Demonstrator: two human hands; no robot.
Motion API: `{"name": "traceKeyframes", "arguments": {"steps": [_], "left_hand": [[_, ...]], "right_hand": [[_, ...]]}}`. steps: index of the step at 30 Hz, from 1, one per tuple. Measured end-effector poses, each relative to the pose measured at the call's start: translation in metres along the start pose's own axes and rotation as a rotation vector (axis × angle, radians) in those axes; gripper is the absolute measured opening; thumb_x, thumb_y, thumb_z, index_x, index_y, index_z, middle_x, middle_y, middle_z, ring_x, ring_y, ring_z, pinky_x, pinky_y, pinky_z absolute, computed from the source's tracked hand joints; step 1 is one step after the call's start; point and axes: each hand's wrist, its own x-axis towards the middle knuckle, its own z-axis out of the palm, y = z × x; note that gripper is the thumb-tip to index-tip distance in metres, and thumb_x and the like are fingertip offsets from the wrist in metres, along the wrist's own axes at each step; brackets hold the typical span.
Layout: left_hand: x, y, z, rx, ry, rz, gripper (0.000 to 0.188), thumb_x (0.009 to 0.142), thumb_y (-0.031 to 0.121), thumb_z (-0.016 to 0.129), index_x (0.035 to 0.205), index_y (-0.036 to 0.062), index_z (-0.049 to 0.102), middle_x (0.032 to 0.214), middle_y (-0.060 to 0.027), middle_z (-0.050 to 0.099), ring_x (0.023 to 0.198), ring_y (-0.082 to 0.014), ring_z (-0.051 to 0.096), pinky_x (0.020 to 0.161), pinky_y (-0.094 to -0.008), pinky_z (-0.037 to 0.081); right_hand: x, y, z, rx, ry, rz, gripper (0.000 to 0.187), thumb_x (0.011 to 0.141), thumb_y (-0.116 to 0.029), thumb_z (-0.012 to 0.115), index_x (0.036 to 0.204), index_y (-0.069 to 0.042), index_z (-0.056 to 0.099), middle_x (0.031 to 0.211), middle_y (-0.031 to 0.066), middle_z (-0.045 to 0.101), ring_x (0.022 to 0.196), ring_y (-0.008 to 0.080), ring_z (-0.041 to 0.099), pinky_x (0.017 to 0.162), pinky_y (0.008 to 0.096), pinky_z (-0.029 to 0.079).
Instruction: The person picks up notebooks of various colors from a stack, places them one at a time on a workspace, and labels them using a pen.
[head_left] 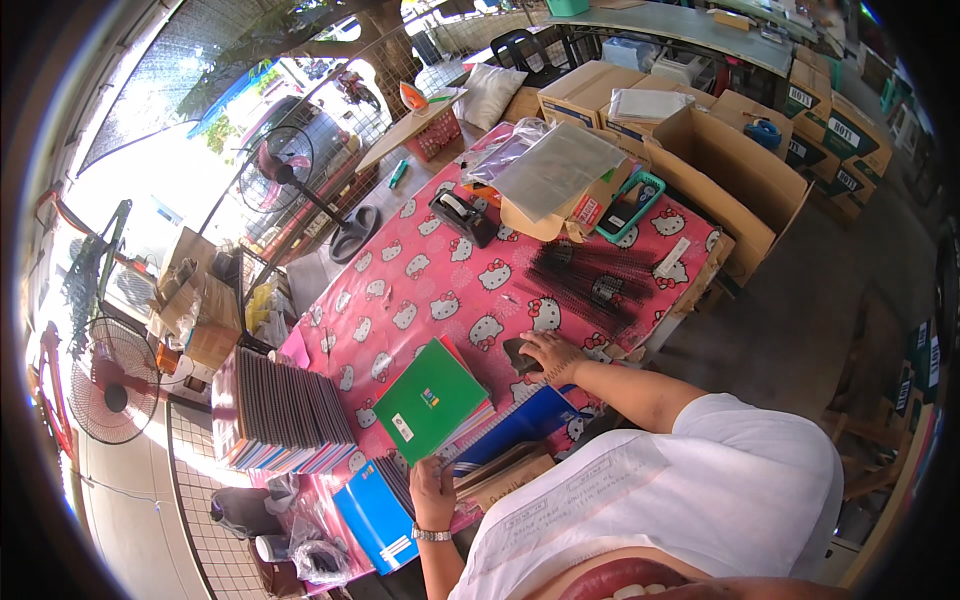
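A green-covered notebook (432,392) lies on the pink patterned table cover, with other sheets or covers showing beneath its edges. At its near corner is my left hand (432,492), fingers closed against the edge; exactly how much they pinch is partly hidden. My right hand (548,356) is over a small dark block (519,355), its fingers curled on the block's side. Between my hands lies a dark blue notebook (525,428). A brighter blue notebook (372,515) sits left of my left wrist. Black binding coils (590,285) spread loosely beyond my right hand.
A tall stack of notebooks (280,410) stands at the left. Farther back are a tape dispenser (464,216), clear plastic sheets (556,170) and a green tray (632,205). An open cardboard box (735,180) borders the table's right. Two fans (115,395) stand left.
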Motion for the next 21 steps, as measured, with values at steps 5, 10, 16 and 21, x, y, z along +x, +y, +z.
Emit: {"name": "traceKeyframes", "arguments": {"steps": [5,10,16,21], "left_hand": [[0.005,0.005,-0.005,0.026,0.003,0.116,0.013,0.082,0.004,0.067,0.090,0.0021,0.057,0.090,-0.0153,0.064,0.086,-0.0381,0.060,0.077,-0.0451,0.047],[0.005,0.004,-0.008,-0.003,-0.012,0.091,0.009,0.087,0.010,0.063,0.087,0.0017,0.059,0.087,-0.0155,0.064,0.085,-0.0375,0.060,0.076,-0.0446,0.047],[0.005,0.011,-0.007,0.064,-0.032,0.077,0.017,0.082,0.008,0.070,0.094,0.0020,0.059,0.090,-0.0150,0.064,0.086,-0.0364,0.061,0.075,-0.0426,0.048],[-0.004,0.003,-0.001,-0.165,0.009,-0.078,0.025,0.083,0.004,0.069,0.104,0.0013,0.056,0.094,-0.0146,0.063,0.086,-0.0348,0.062,0.072,-0.0404,0.050]], "right_hand": [[-0.001,-0.002,-0.002,0.012,0.004,-0.002,0.057,0.080,-0.038,0.073,0.124,-0.012,0.049,0.145,0.0141,0.040,0.136,0.0330,0.038,0.117,0.0450,0.026],[0.001,-0.003,-0.003,-0.005,-0.011,0.009,0.058,0.079,-0.040,0.072,0.125,-0.011,0.050,0.146,0.0148,0.039,0.136,0.0327,0.038,0.117,0.0447,0.026],[-0.001,0.000,0.000,0.013,0.013,0.001,0.060,0.079,-0.042,0.071,0.125,-0.010,0.050,0.147,0.0145,0.039,0.137,0.0320,0.038,0.117,0.0446,0.026],[-0.001,-0.002,-0.003,0.020,-0.025,0.016,0.059,0.081,-0.040,0.071,0.127,-0.011,0.050,0.148,0.0141,0.038,0.139,0.0315,0.035,0.117,0.0443,0.025]]}}
